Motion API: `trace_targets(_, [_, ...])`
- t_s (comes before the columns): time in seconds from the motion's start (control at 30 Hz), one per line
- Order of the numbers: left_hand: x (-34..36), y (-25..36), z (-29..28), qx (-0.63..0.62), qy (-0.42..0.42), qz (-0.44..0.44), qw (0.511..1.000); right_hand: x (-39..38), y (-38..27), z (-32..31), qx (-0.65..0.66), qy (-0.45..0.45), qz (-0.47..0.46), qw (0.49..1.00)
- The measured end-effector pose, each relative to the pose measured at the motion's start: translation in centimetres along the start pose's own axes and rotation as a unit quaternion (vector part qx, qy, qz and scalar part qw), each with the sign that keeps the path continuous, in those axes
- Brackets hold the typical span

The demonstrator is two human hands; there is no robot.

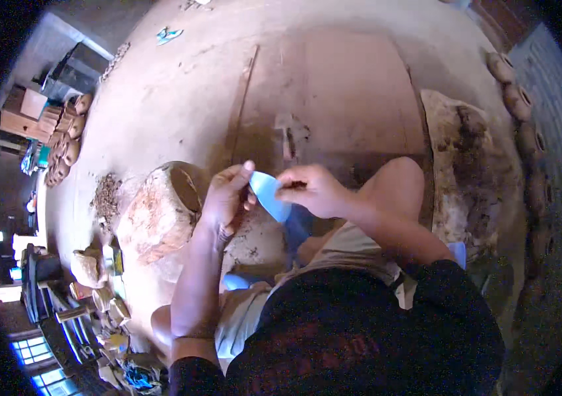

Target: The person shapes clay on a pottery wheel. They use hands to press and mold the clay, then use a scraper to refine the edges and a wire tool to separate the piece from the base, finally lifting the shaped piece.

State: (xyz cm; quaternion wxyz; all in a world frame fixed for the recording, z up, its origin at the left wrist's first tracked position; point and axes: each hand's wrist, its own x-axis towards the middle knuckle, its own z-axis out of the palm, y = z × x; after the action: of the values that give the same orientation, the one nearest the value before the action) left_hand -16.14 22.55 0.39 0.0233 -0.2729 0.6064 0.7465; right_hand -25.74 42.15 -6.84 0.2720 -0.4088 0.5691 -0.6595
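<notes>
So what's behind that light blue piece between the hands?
Past the light blue piece, brown floor shows above and a blurred darker blue patch below. What lies directly behind it is covered, and the right hand hides part of its right edge.

Lit unevenly: brightest, nearly washed out, on the floor point(162, 112) above and left of the blue piece point(269, 197). Shaded brown directly above it. Darkened to near-black across the shirt point(360, 317) below it. Glaring at the windows point(32, 351), far below and left. Bowed, dim and grainy at the wall point(553, 132), far right of it.
</notes>
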Motion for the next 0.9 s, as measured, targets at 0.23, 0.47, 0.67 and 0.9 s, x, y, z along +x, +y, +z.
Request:
trace_targets(0.23, [5.7, 0.4, -9.2, 0.576, 0.307, 0.347, 0.674, -2.7, -0.9, -8.2, -0.042, 0.107, 0.078, 0.99])
trace_targets(0.47, [9.4, -5.1, -30.3, 0.753, 0.263, -0.052, 0.601, -17.7, -4.4, -23.5, -0.395, 0.376, 0.268, 0.795])
trace_targets(0.67, [9.4, -5.1, -28.6, 0.754, 0.242, -0.036, 0.609, -44.7, 1.6, -31.7, -0.486, 0.184, 0.666, 0.536])
trace_targets(0.9, [11.8, -2.2, -37.9, 0.871, 0.118, 0.114, 0.463, -61.0, 13.4, -32.3, -0.617, 0.076, 0.64, 0.452])
